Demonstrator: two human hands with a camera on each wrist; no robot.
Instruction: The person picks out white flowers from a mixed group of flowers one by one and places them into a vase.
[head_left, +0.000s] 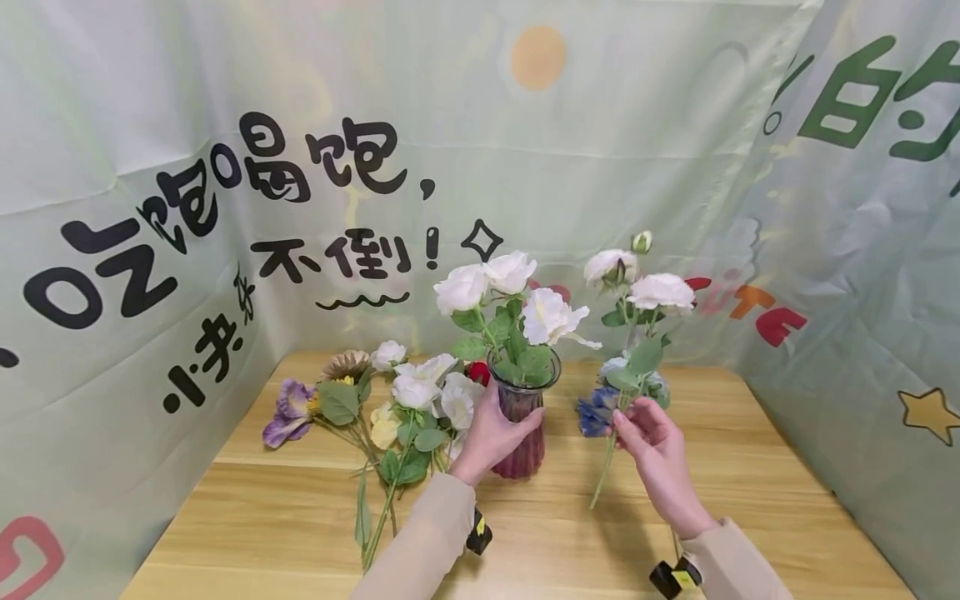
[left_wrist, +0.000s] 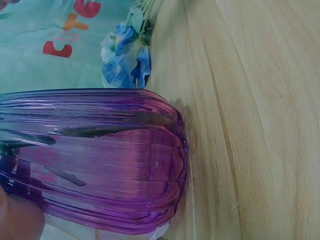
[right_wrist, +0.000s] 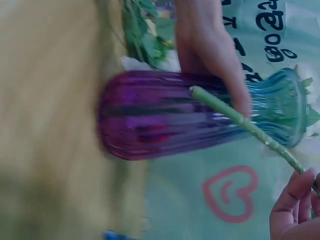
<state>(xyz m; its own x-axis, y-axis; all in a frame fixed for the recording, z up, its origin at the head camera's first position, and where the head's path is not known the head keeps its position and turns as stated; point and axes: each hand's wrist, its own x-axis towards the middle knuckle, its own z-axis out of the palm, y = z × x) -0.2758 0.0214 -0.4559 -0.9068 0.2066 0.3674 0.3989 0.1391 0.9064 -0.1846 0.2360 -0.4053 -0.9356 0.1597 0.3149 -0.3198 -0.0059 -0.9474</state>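
A ribbed glass vase (head_left: 519, 433), purple below and bluish at the neck, stands on the table with white flowers (head_left: 510, 296) in it. My left hand (head_left: 495, 433) grips the vase around its upper body, thumb on the near side. Dark stems show through the glass in the left wrist view. To the right of the vase, my right hand (head_left: 654, 446) pinches the green stem (right_wrist: 250, 127) of a white flower spray (head_left: 660, 292) between thumb and fingers. That spray is upright, two blooms and a bud at its top, its cut end pointing down above the table.
Left of the vase lie several flowers: a purple one (head_left: 288, 414), white ones (head_left: 420, 385), a yellow one (head_left: 385, 426) and a brownish one (head_left: 347, 365). A red flower (head_left: 478, 372) is behind the left hand. Blue flowers (head_left: 597, 412) lie at the right. Printed cloth (head_left: 637, 100) surrounds the wooden table (head_left: 247, 500).
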